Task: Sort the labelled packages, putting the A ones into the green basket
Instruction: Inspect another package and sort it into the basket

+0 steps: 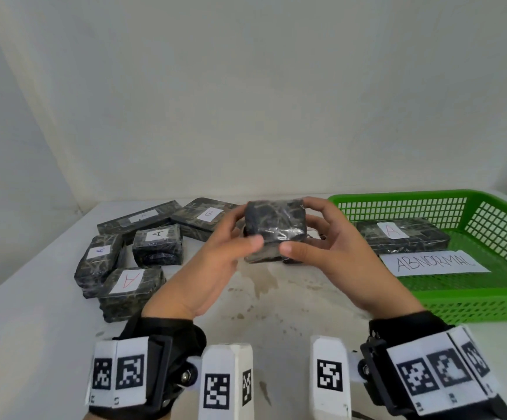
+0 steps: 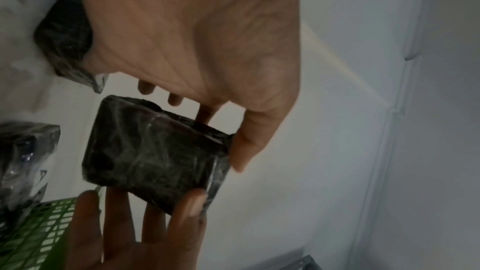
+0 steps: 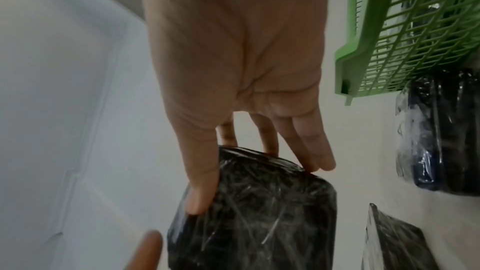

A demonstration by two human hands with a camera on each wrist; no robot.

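Observation:
Both hands hold one dark plastic-wrapped package (image 1: 275, 227) above the table's middle; no label shows on its visible faces. My left hand (image 1: 231, 237) grips its left side with thumb in front and fingers behind. My right hand (image 1: 312, 234) grips its right side the same way. The left wrist view shows the package (image 2: 155, 155) pinched between thumb and fingers; the right wrist view shows the package (image 3: 254, 210) under my thumb. The green basket (image 1: 485, 295) stands at the right. Inside lies a long package labelled A (image 1: 403, 236).
Several wrapped packages lie at the left: three marked A (image 1: 124, 283) (image 1: 100, 257) (image 1: 158, 244), one marked B (image 1: 208, 216), and a long one (image 1: 140, 221) with an unreadable label. A paper reading ABNORMAL (image 1: 434, 262) lies in the basket. A white wall stands behind the table.

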